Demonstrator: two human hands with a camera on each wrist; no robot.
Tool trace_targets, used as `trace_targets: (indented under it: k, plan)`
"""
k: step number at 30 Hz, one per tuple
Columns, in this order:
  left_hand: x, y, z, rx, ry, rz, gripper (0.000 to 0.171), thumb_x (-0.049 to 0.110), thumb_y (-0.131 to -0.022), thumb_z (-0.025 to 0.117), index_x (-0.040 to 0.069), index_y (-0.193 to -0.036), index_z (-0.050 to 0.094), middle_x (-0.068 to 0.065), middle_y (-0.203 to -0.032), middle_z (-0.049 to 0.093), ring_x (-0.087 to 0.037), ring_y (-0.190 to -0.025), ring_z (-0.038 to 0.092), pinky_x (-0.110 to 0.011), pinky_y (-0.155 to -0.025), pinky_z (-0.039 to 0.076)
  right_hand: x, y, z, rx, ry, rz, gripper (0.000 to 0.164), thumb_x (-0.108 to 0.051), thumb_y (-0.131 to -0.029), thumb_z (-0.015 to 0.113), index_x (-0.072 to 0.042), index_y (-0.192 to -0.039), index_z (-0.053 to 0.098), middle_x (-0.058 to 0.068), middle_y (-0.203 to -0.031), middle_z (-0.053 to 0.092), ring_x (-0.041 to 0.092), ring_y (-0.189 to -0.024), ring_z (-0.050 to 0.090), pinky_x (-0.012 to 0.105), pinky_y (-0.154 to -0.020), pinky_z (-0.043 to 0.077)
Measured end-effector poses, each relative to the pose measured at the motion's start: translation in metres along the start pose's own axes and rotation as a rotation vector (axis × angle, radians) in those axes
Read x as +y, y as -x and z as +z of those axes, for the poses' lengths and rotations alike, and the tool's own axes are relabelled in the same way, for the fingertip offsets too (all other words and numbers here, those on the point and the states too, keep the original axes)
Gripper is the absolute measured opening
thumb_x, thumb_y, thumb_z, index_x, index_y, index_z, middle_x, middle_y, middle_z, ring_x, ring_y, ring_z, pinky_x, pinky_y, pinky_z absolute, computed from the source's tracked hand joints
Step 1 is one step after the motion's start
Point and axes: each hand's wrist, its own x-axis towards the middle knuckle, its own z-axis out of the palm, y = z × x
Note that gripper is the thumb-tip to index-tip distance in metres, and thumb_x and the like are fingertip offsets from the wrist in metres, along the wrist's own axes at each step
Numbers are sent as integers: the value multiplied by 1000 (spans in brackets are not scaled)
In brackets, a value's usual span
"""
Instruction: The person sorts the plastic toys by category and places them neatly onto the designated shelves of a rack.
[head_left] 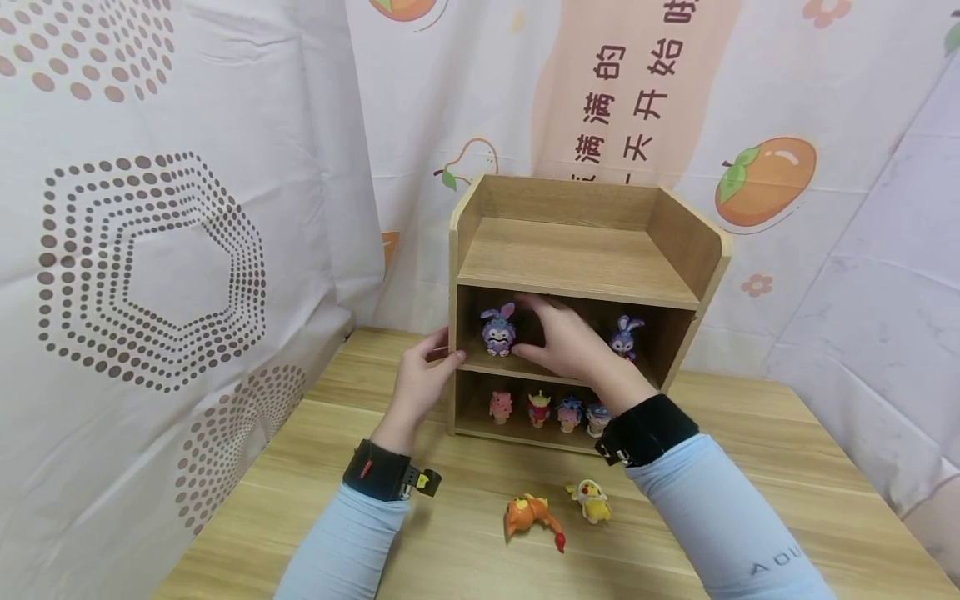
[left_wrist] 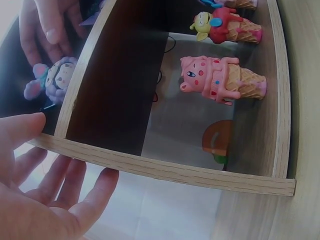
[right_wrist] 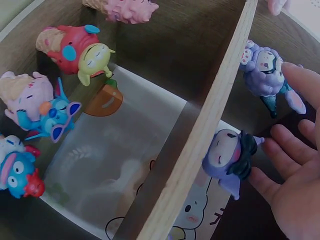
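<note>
At the left side panel of a small wooden display shelf (head_left: 577, 289), my left hand (head_left: 422, 375) has its thumb at the front edge and its fingers along the outside, gripping the panel. My right hand (head_left: 562, 337) reaches into the middle compartment with fingers spread. Just left of it stands a purple long-eared figurine (head_left: 497, 331). In the right wrist view, my right fingertips are right at a purple figurine with a black bow (right_wrist: 227, 155), hidden behind the hand in the head view. The thumb is close to the fluffy long-eared one (right_wrist: 265, 70).
Another purple rabbit figurine (head_left: 624, 336) stands at the right of the middle compartment. Several figurines line the bottom one, including a pink bear (head_left: 500, 407) and a red-suited figure (head_left: 538, 408). An orange figurine (head_left: 528, 512) and a yellow one (head_left: 592, 502) lie on the table (head_left: 450, 550).
</note>
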Motion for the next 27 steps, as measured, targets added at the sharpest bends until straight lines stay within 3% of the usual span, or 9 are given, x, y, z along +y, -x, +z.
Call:
trace_targets:
  k: [11, 27]
  plan:
    - [2, 0, 1, 21, -16, 9, 51, 14, -93, 74, 7, -142, 61, -13, -136, 63, -32, -119, 62, -46, -92, 56, 3, 30, -8, 50, 23, -12, 77, -29, -91, 80, -7, -153, 40, 17, -148, 51, 38, -129, 53, 54, -102, 46]
    - [2, 1, 0, 9, 6, -3, 51, 11, -94, 73, 3, -143, 58, -17, -137, 61, -33, -121, 60, -46, -95, 54, 8, 82, -23, 174, 29, -145, 63, -19, -86, 84, -4, -140, 55, 13, -136, 60, 32, -125, 56, 52, -99, 49]
